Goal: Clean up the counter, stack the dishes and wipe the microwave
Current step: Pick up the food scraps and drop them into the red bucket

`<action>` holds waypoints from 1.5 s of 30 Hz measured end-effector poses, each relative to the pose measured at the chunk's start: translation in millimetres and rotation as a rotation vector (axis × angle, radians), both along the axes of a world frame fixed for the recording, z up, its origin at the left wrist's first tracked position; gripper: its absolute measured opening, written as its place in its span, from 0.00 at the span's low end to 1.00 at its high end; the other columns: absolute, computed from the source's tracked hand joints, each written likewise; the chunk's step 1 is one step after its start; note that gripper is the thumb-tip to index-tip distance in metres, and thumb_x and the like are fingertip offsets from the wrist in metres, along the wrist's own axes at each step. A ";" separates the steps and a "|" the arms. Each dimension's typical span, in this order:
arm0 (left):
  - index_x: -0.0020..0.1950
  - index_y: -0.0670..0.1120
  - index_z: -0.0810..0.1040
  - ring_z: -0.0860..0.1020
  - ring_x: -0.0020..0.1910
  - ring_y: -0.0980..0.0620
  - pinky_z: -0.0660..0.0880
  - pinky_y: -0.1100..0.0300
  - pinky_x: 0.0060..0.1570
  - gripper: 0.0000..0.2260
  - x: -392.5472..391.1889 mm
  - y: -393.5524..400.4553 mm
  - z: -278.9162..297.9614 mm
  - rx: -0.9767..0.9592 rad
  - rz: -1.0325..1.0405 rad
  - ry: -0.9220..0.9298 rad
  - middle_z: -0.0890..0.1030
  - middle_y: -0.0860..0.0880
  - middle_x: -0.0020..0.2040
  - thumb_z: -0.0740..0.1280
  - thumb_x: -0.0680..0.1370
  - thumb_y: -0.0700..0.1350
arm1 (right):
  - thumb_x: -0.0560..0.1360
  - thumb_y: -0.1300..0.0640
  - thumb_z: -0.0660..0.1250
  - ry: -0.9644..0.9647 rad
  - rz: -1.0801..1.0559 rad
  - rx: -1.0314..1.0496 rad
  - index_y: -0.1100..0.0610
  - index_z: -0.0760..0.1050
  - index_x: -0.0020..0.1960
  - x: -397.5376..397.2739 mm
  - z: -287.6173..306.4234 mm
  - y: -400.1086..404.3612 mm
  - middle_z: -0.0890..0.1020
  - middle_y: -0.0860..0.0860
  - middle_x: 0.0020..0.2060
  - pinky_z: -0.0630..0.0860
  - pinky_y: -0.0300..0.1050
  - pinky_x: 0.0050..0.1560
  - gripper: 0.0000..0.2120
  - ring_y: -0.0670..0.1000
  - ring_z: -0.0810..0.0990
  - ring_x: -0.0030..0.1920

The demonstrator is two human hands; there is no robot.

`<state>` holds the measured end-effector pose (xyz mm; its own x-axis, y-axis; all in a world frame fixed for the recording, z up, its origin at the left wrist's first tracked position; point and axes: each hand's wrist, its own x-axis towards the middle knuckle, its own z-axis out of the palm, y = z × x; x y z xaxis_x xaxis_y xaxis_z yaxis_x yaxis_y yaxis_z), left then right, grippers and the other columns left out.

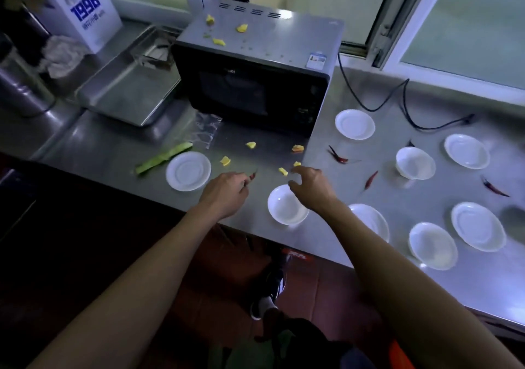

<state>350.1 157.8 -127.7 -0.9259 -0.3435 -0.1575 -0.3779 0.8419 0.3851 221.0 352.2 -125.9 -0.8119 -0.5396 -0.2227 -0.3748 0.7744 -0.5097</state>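
Observation:
A black and silver microwave point(255, 84) stands on the steel counter point(383, 152), with yellow food scraps point(218, 42) on its top. More yellow scraps point(225, 160) lie in front of it. Several white dishes are spread out, among them a plate point(188, 171) and a bowl point(284, 208) near the front edge. My left hand point(227, 189) pinches a red chili point(253, 175) between its fingertips. My right hand point(311, 187) hovers with spread fingers over the bowl, just beside a yellow scrap point(283, 171).
A green cucumber strip point(162, 158) lies left of the plate, a clear plastic bag point(206, 130) by the microwave. Red chilies point(338, 155) are scattered among the right-hand dishes. A black power cord point(397, 107) crosses the counter. A steel tray point(125, 90) and a white box point(85, 16) sit at left.

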 end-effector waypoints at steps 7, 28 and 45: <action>0.59 0.46 0.79 0.78 0.54 0.44 0.76 0.51 0.50 0.11 -59.6 -17.8 -17.7 0.023 -0.029 -0.038 0.81 0.47 0.58 0.62 0.80 0.47 | 0.78 0.50 0.66 -0.078 -0.022 0.052 0.51 0.75 0.67 -58.4 -34.3 -28.7 0.81 0.56 0.60 0.78 0.54 0.58 0.18 0.60 0.81 0.55; 0.59 0.48 0.80 0.76 0.56 0.45 0.73 0.51 0.53 0.13 -162.1 -82.0 -84.9 0.059 -0.255 -0.011 0.81 0.49 0.57 0.62 0.78 0.47 | 0.78 0.56 0.64 0.008 -0.047 0.272 0.52 0.67 0.73 -123.2 -88.8 -80.3 0.67 0.53 0.74 0.69 0.56 0.64 0.24 0.58 0.65 0.71; 0.69 0.46 0.74 0.72 0.61 0.44 0.71 0.49 0.55 0.19 -187.6 -120.3 -103.4 -0.070 -0.263 -0.070 0.77 0.47 0.62 0.64 0.78 0.43 | 0.80 0.58 0.61 0.058 -0.201 0.340 0.54 0.75 0.64 -134.0 -97.2 -101.9 0.77 0.56 0.58 0.70 0.55 0.59 0.13 0.59 0.71 0.60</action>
